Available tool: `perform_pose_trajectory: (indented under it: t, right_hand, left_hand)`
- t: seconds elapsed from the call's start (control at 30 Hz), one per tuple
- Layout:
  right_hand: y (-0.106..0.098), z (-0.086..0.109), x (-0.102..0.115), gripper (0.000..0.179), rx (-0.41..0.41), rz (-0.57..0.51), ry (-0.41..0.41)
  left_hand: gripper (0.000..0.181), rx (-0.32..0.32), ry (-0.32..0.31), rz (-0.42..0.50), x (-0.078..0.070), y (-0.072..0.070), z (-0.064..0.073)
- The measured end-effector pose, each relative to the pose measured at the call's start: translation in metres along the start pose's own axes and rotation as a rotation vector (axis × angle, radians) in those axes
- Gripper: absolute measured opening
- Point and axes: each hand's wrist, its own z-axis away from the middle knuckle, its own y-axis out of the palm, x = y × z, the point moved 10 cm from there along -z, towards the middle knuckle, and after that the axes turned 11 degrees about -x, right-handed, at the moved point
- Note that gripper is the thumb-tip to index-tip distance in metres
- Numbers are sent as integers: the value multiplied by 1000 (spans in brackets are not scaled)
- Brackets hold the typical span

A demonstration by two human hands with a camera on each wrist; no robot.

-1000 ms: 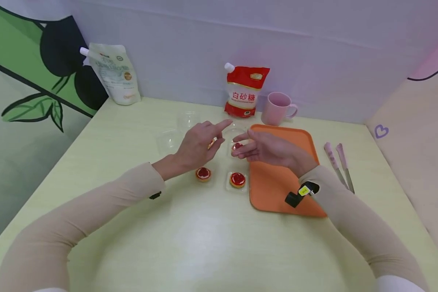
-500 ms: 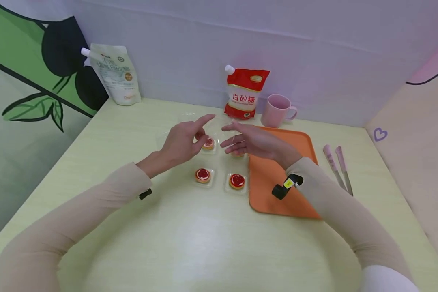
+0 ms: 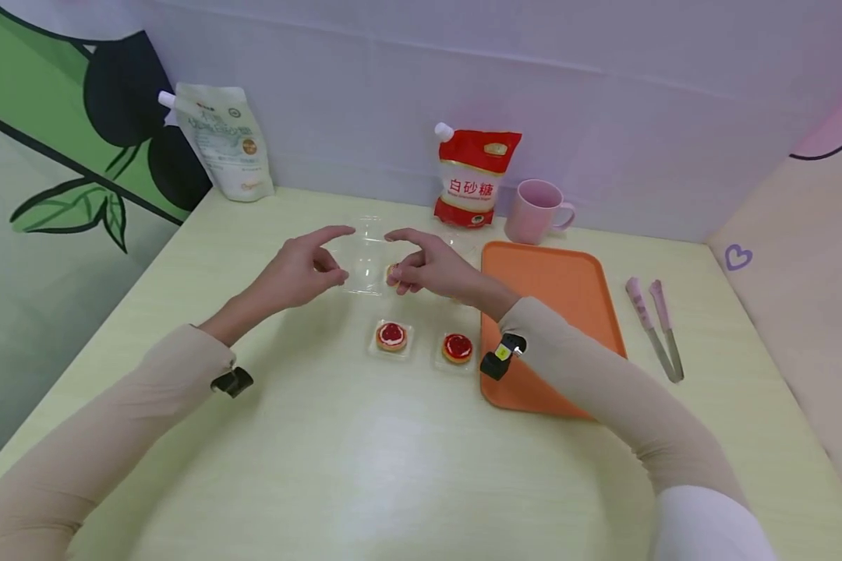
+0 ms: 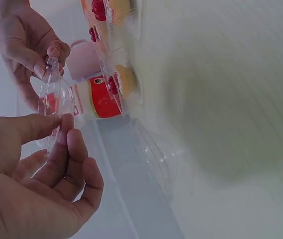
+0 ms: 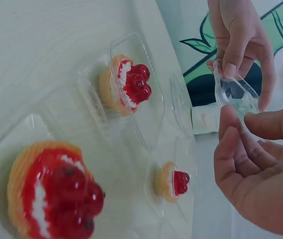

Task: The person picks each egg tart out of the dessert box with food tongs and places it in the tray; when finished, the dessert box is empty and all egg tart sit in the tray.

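Observation:
A thin clear plastic lid (image 4: 56,99) is held up between both hands. My left hand (image 3: 291,269) pinches its near edge between thumb and fingers, while my right hand (image 3: 431,265) pinches the opposite side. Below them, small tarts with red fruit and cream sit in clear plastic bases: a front left tart (image 3: 391,336), a front right tart (image 3: 457,348), and one partly hidden behind my right hand. In the right wrist view, a clear cover (image 5: 139,99) stands over one tart (image 5: 129,84). Another clear lid (image 3: 368,228) lies at the back of the table.
An orange tray (image 3: 533,374) lies right of the tarts, with two pink-handled knives (image 3: 655,329) beyond it. Along the back stand a pink mug (image 3: 531,212), a red and white sugar pouch (image 3: 473,183) and a pale pouch (image 3: 228,148).
Both hands have moved left, away from the back tarts, and now hold the clear lid between them. The front tarts, tray and knives have stayed in place.

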Motion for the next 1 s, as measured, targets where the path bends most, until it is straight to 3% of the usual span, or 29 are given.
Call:
perform_pose_trajectory:
  t: [0.17, 0.43, 0.7, 1.0]
  right_hand:
    - [26, -12, 5, 56, 43, 111, -61]
    - [62, -19, 11, 52, 148, 350, -124]
    - [80, -22, 9, 47, 214, 485, -118]
    - [88, -25, 9, 45, 221, 512, -144]
  left_hand:
    - [66, 98, -119, 45, 28, -2, 13]
    - [66, 277, -262, 92, 60, 5, 37]
    - [63, 359, -285, 147, 74, 20, 48]
    - [63, 381, -307, 128, 81, 21, 50]
